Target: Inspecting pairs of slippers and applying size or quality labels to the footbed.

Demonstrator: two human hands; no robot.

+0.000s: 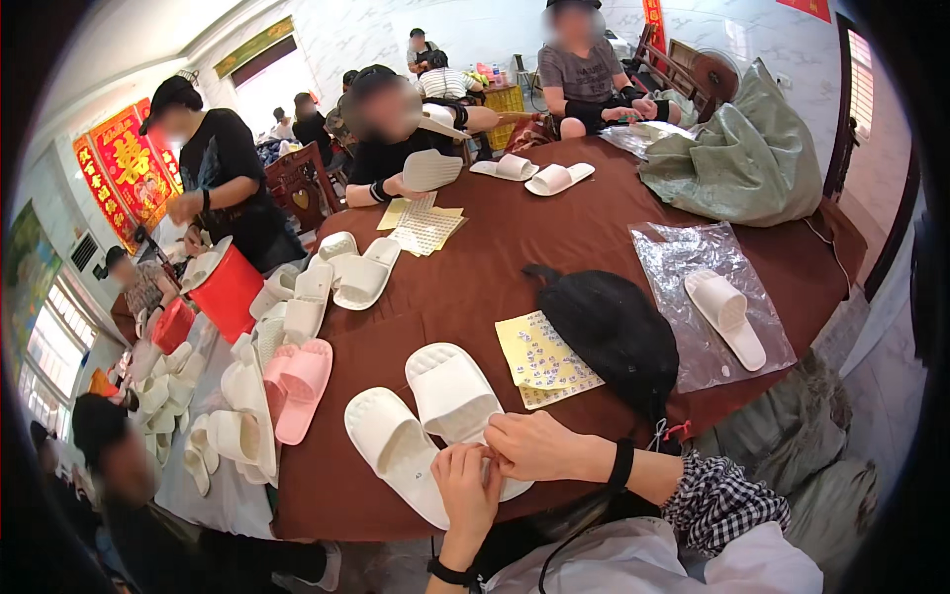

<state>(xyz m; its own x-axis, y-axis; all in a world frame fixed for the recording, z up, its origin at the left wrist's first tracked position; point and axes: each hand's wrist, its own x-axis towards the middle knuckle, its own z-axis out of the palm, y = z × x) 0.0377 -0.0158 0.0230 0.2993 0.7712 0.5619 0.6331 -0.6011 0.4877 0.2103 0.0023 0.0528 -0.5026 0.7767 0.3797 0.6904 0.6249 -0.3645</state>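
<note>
A pair of white slide slippers lies before me on the brown-covered table (pixel 475 252): a left slipper (pixel 384 428) and a right slipper (pixel 447 386). Over the heel of the right slipper my left hand (pixel 469 498) and my right hand (pixel 531 447) meet, fingertips pinched close together. Whatever they pinch is too small or hidden to make out. The left slipper's heel shows a small dark mark. Just beyond my right hand is a yellow-backed sheet of small stickers (pixel 529 346), partly under a black cap (pixel 614 332).
A clear plastic bag (pixel 683 267) with a single white slipper (pixel 727 312) on it lies to the right. Pink slippers (pixel 302 396) and several white slippers (pixel 237 436) crowd the left, near a red bucket (pixel 237 292). Co-workers sit around; a green sack (pixel 737 158) stands far right.
</note>
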